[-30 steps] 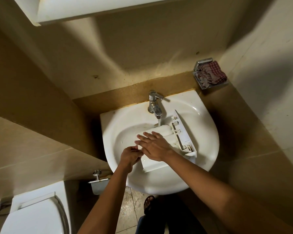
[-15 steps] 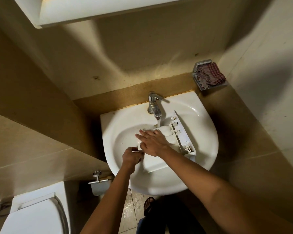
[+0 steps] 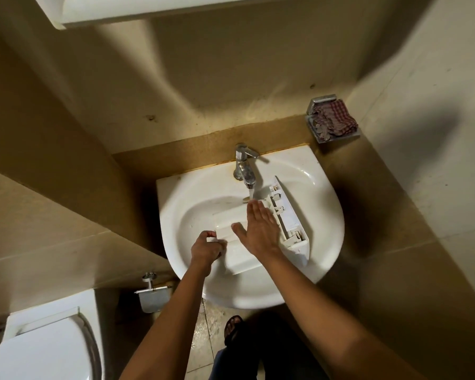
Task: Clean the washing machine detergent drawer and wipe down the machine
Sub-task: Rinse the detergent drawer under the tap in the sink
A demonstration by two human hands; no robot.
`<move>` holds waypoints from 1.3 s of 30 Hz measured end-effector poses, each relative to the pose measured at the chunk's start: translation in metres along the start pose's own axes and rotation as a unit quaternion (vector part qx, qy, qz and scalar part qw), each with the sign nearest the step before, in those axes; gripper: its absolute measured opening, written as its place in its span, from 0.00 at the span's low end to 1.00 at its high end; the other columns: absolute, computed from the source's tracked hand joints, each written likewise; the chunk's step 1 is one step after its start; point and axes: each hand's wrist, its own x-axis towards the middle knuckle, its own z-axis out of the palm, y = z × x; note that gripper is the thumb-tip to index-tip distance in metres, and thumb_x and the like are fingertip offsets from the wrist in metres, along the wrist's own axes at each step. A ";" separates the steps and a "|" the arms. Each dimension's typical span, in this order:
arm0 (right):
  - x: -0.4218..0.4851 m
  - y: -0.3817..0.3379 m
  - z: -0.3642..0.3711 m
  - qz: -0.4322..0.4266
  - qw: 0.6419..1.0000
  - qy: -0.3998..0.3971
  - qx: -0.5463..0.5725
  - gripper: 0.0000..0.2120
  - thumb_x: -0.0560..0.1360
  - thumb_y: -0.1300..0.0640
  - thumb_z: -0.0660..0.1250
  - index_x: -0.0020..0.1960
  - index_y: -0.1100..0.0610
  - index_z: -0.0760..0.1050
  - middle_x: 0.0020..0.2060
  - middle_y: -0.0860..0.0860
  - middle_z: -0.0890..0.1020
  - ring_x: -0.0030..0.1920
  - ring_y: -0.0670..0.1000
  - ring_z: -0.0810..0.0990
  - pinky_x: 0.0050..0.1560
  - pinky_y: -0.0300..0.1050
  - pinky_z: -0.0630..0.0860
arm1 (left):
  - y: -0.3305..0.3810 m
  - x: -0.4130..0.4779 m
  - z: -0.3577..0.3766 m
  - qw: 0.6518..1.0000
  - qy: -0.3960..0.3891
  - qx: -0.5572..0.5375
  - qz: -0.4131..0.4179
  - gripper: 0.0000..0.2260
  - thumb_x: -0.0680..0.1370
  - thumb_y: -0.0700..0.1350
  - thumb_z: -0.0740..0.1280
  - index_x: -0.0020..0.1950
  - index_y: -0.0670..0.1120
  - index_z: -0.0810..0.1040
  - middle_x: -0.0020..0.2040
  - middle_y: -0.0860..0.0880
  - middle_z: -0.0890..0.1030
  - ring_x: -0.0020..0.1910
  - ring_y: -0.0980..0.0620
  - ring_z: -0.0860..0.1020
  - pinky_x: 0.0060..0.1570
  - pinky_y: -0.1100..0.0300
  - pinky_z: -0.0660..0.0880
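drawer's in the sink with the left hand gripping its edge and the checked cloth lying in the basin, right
One slip: the head view shows the checked cloth in the metal wall holder beside the sink, not in the basin. The rest holds.

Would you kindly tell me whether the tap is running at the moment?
Running: a stream of water falls from the tap down to the detergent drawer, by the right hand.

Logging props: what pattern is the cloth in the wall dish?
Dark red-and-white check; the cloth shows best in the head view.
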 end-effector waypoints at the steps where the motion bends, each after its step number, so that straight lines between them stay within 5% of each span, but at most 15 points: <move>1: 0.002 -0.003 -0.003 0.022 0.999 0.020 0.027 0.34 0.77 0.41 0.45 0.76 0.61 0.56 0.76 0.56 0.59 0.76 0.53 0.55 0.74 0.46 0.50 | 0.000 0.000 -0.001 1.000 0.005 0.007 0.006 0.14 0.71 0.27 0.65 0.47 0.45 0.74 0.41 0.44 0.81 0.39 0.50 0.78 0.38 0.60 0.77; 4: 0.017 -0.009 -0.022 0.110 0.962 0.054 0.242 0.19 0.78 0.60 0.59 0.68 0.60 0.71 0.61 0.56 0.77 0.59 0.54 0.75 0.55 0.43 0.71 | 0.000 -0.001 -0.001 0.998 0.012 0.047 0.031 0.13 0.71 0.29 0.67 0.48 0.45 0.74 0.42 0.45 0.81 0.38 0.51 0.78 0.42 0.56 0.79; 5: 0.023 -0.012 -0.028 0.157 0.906 0.042 0.391 0.15 0.77 0.64 0.60 0.63 0.62 0.74 0.52 0.56 0.80 0.50 0.53 0.77 0.46 0.41 0.73 | 0.000 -0.002 -0.001 0.998 0.012 0.051 0.037 0.13 0.72 0.29 0.68 0.49 0.45 0.74 0.42 0.45 0.81 0.37 0.52 0.78 0.44 0.56 0.79; 7: 0.033 -0.015 -0.036 0.238 0.715 0.004 0.657 0.07 0.76 0.70 0.60 0.51 0.66 0.75 0.39 0.55 0.76 0.41 0.51 0.75 0.40 0.38 0.74 | -0.001 -0.004 -0.001 0.998 0.009 0.041 0.042 0.12 0.73 0.31 0.69 0.49 0.46 0.74 0.41 0.46 0.81 0.37 0.52 0.77 0.42 0.57 0.79; 8: 0.037 -0.015 -0.039 0.267 0.622 -0.013 0.736 0.06 0.76 0.70 0.60 0.48 0.65 0.75 0.37 0.54 0.75 0.40 0.52 0.74 0.42 0.38 0.74 | -0.002 -0.005 -0.001 0.999 0.006 0.031 0.041 0.12 0.73 0.31 0.69 0.50 0.46 0.74 0.42 0.45 0.81 0.37 0.52 0.77 0.42 0.58 0.78; 10: 0.046 -0.015 -0.039 0.303 0.503 -0.042 0.809 0.05 0.79 0.66 0.60 0.50 0.65 0.74 0.40 0.56 0.77 0.44 0.52 0.77 0.51 0.43 0.76 | -0.004 -0.005 -0.003 0.999 0.000 0.015 0.042 0.13 0.73 0.31 0.70 0.51 0.46 0.75 0.42 0.44 0.82 0.38 0.50 0.77 0.44 0.56 0.79; 14: 0.057 -0.009 -0.041 0.320 0.402 -0.045 0.857 0.09 0.81 0.62 0.59 0.48 0.66 0.74 0.44 0.58 0.79 0.49 0.53 0.79 0.55 0.43 0.76 | -0.002 -0.007 -0.006 0.998 -0.016 0.018 0.059 0.12 0.73 0.33 0.72 0.50 0.45 0.75 0.40 0.46 0.81 0.38 0.50 0.77 0.48 0.55 0.79; 18: 0.063 -0.006 -0.041 0.336 0.328 -0.042 0.882 0.10 0.80 0.63 0.58 0.41 0.63 0.74 0.30 0.56 0.82 0.30 0.50 0.81 0.31 0.38 0.78 | -0.002 -0.008 -0.007 0.998 -0.018 0.012 0.065 0.11 0.73 0.34 0.72 0.52 0.45 0.76 0.42 0.45 0.82 0.40 0.49 0.78 0.50 0.55 0.79; 22: 0.068 -0.004 -0.044 0.350 0.348 -0.069 0.867 0.09 0.78 0.65 0.58 0.41 0.62 0.73 0.26 0.53 0.80 0.26 0.47 0.78 0.32 0.34 0.72 | -0.004 -0.005 -0.008 0.998 -0.015 0.019 0.063 0.12 0.74 0.34 0.72 0.54 0.44 0.77 0.42 0.45 0.83 0.41 0.49 0.79 0.49 0.57 0.80; 27: 0.072 -0.002 -0.047 0.379 0.312 -0.053 0.870 0.03 0.76 0.69 0.64 0.43 0.66 0.73 0.40 0.57 0.77 0.36 0.51 0.77 0.28 0.37 0.78 | -0.004 -0.005 -0.008 0.998 -0.015 0.015 0.065 0.12 0.74 0.34 0.71 0.54 0.45 0.77 0.43 0.46 0.83 0.43 0.50 0.79 0.46 0.62 0.79; 33: 0.054 -0.001 -0.059 0.339 0.364 -0.114 0.860 0.05 0.77 0.68 0.61 0.43 0.65 0.75 0.30 0.57 0.81 0.37 0.51 0.79 0.35 0.39 0.78 | -0.004 -0.003 -0.009 0.998 -0.020 0.000 0.055 0.13 0.74 0.32 0.70 0.55 0.44 0.77 0.47 0.42 0.84 0.45 0.48 0.80 0.50 0.57 0.80; 35: 0.036 -0.002 -0.060 0.298 0.443 -0.175 0.827 0.08 0.77 0.67 0.60 0.42 0.66 0.76 0.33 0.58 0.82 0.37 0.53 0.81 0.39 0.41 0.80 | -0.004 -0.003 -0.009 0.998 -0.024 -0.007 0.053 0.13 0.74 0.32 0.70 0.54 0.45 0.77 0.48 0.41 0.83 0.44 0.48 0.80 0.49 0.58 0.80; 37: 0.012 -0.009 -0.056 0.205 0.604 -0.232 0.734 0.10 0.78 0.67 0.59 0.44 0.67 0.77 0.37 0.59 0.82 0.39 0.53 0.82 0.46 0.43 0.79 | -0.004 -0.002 -0.009 0.998 -0.028 -0.010 0.049 0.13 0.74 0.31 0.70 0.54 0.44 0.77 0.48 0.39 0.83 0.44 0.47 0.80 0.49 0.57 0.80; 39: -0.014 -0.012 -0.042 0.067 0.777 -0.207 0.591 0.10 0.78 0.67 0.59 0.47 0.67 0.79 0.41 0.58 0.82 0.41 0.47 0.82 0.49 0.40 0.77 | -0.006 -0.001 -0.009 0.998 -0.031 -0.012 0.045 0.13 0.74 0.31 0.70 0.54 0.44 0.77 0.48 0.39 0.83 0.43 0.46 0.79 0.49 0.55 0.79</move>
